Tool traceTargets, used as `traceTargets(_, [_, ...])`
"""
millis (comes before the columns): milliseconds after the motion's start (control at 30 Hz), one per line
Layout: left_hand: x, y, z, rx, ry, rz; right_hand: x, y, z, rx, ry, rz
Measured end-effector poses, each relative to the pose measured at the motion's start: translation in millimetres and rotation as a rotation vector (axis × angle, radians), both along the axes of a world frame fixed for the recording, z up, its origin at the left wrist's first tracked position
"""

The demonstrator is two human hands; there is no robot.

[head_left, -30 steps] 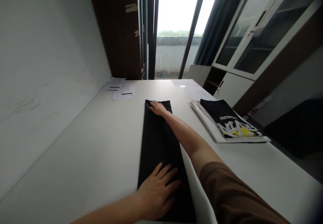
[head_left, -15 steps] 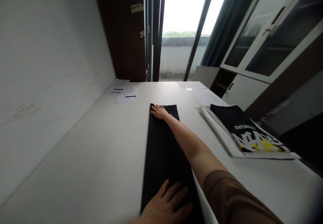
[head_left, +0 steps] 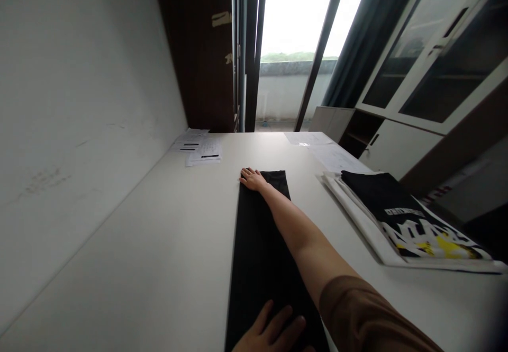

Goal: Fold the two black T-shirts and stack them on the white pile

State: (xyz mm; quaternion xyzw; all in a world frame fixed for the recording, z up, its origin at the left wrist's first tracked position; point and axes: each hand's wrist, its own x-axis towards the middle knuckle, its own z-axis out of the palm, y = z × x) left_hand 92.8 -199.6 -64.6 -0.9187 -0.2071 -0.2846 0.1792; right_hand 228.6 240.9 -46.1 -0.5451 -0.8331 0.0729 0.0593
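Note:
A long folded black cloth (head_left: pixel 257 246) lies lengthwise on the white table (head_left: pixel 170 246). At its far left corner, my right hand (head_left: pixel 253 179) rests flat with the fingers spread a little, the arm reaching across the cloth from the lower right. My left hand (head_left: pixel 273 331) lies on the near part of the cloth at the bottom edge of the view, fingers apart and partly cut off by the frame. Neither hand grips anything.
Folded clothes, a black printed one (head_left: pixel 405 214) on white ones (head_left: pixel 381 254), lie at the right. Papers (head_left: pixel 204 151) are at the far left, more sheets (head_left: pixel 333 156) at the far right. A wall (head_left: pixel 79 129) borders the left side; cabinets (head_left: pixel 408 143) stand at the right.
The table and cloth appear slightly lower and further right in the view. My left hand shows less, nearer the bottom edge. My right hand remains at the cloth's far left corner.

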Motion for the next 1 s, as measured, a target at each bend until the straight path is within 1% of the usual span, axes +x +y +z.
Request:
traceTargets(100, [5, 1, -8.1, 0.041, -0.074, 0.016, 0, -2, 8.1, -0.024, 0.002, -0.020])
traceTargets(200, [8, 1, -14.7, 0.054, -0.091, 0.031, 1, -11, 19.2, -0.014, -0.001, 0.017])
traceTargets(267, [8, 1, -16.1, 0.043, -0.066, 0.029, 5, -22, 26.4, 0.032, 0.018, 0.057])
traceTargets(333, [6, 0, -14.3, 0.011, 0.000, 0.013, 18, -37, 31.9, 0.082, 0.066, 0.081])
traceTargets(400, [4, -1, -10.6, -0.012, 0.046, -0.009, 40, -58, 34.4, 0.117, 0.130, 0.080])
traceTargets(467, [1, -2, -6.8, -0.021, 0.043, -0.015, 70, -86, 32.8, 0.151, 0.203, 0.058])
traceTargets(567, [-2, -3, -2.8, -0.059, 0.052, -0.020, 119, -138, 22.7, 0.233, 0.295, 0.020])
traceTargets(633, [-5, -3, 1.4, -0.132, 0.093, -0.035, 146, -177, 13.9, 0.275, 0.327, 0.003])
traceTargets(700, [-7, -3, 10.6, -0.271, 0.160, -0.069, 163, -215, 6.8, 0.288, 0.339, -0.011])
traceTargets(733, [-9, -3, 17.7, -0.363, 0.191, -0.086, 166, -234, 4.7, 0.284, 0.335, 0.000])
traceTargets(833, [-14, -7, 47.1, -0.628, 0.226, -0.106, 164, -281, 4.8, 0.261, 0.299, 0.056])
traceTargets(867, [-17, -8, 57.7, -0.684, 0.218, -0.093, 161, -294, 6.5, 0.253, 0.288, 0.070])
traceTargets(933, [-23, -9, 75.6, -0.737, 0.194, -0.038, 152, -317, 11.7, 0.236, 0.275, 0.086])
traceTargets(1000, [-31, -5, 85.4, -0.745, 0.163, 0.052, 143, -337, 18.0, 0.213, 0.266, 0.110])
